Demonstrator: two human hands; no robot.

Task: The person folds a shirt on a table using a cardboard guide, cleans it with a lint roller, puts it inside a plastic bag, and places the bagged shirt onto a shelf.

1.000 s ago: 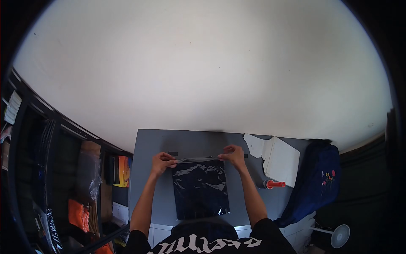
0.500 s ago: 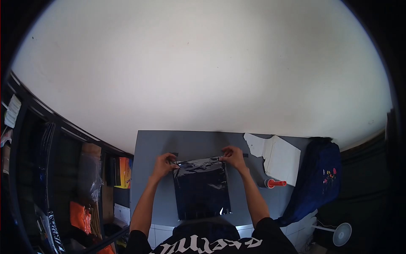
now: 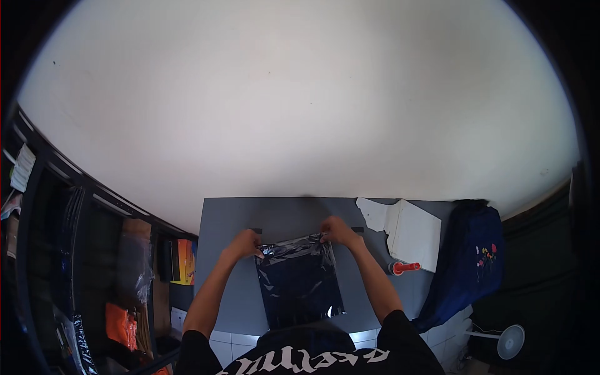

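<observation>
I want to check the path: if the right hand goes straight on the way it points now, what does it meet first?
The right hand points toward the left hand along the dark bag top; likely that hand first, though depth is unclear.

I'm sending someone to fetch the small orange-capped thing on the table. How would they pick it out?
Find the grey table against the white wall. Right of the dark glossy bag, just below the white cardboard, lies the orange-capped thing, the only bright orange on the tabletop.

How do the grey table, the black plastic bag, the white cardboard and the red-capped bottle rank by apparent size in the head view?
1. Grey table
2. Black plastic bag
3. White cardboard, not far behind the bag
4. Red-capped bottle
</observation>
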